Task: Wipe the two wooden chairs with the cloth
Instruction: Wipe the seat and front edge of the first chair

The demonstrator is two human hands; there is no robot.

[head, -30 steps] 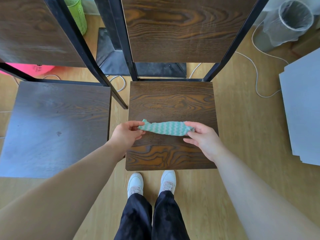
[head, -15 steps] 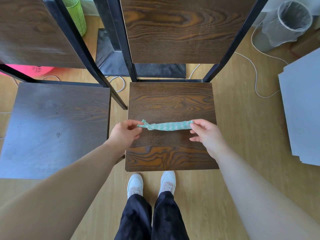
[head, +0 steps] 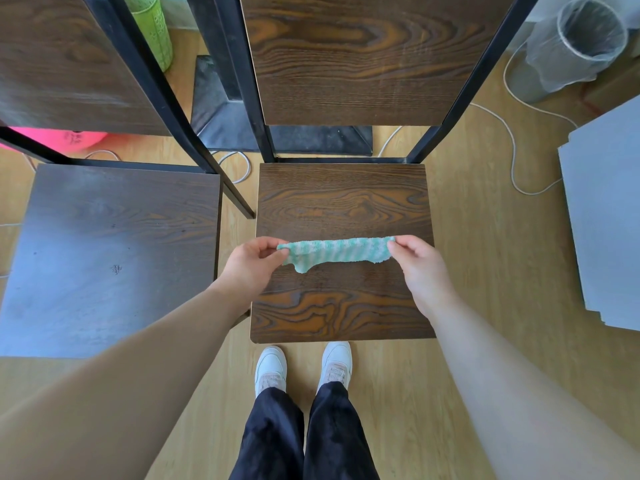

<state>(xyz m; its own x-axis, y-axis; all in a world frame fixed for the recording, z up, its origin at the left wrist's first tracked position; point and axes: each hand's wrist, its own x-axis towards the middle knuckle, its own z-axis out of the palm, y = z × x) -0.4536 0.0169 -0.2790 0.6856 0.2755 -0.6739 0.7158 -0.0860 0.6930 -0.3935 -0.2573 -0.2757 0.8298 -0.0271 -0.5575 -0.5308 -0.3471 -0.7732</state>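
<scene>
Mid-frame, the left hand (head: 254, 263) and right hand (head: 415, 261) each pinch one end of the cloth (head: 334, 251) above the centre chair seat (head: 343, 202); it probably wipes best folded into a flat pad first

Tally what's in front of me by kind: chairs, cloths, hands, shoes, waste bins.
Chairs: 2
Cloth: 1
Hands: 2
Shoes: 2
Waste bin: 1
Total: 8
</scene>
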